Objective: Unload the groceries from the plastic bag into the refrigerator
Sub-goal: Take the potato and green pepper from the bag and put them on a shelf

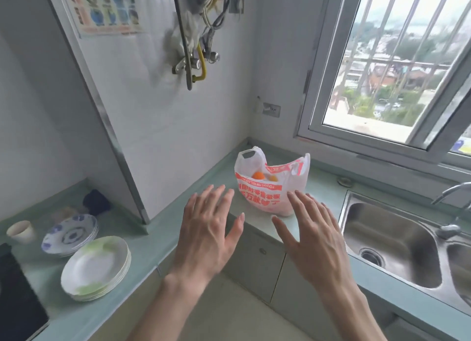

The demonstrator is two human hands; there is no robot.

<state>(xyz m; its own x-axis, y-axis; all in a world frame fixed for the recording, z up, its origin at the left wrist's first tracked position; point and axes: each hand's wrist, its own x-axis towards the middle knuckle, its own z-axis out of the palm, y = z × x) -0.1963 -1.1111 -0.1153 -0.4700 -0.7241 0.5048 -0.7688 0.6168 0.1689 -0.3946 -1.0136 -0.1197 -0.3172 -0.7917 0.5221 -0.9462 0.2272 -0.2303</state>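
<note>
On the counter (163, 228) — plastic bag (270, 187) upright, mouth upward; both hands' fingers spread, empty.

Green counter (158, 241) in white-tiled corner; window (397, 67) above steel sink (387, 241); plates (96, 266) left of sink.

You have one plastic bag (270, 187) on the counter (163, 228), with two orange fruits (259, 175) showing inside it. There are two stacks of plates, one blue-patterned (70, 234) and one green-tinted (96, 268), one cup (20, 231), one sink (390, 241), and two hands, left (207, 228) and right (312, 234).
</note>
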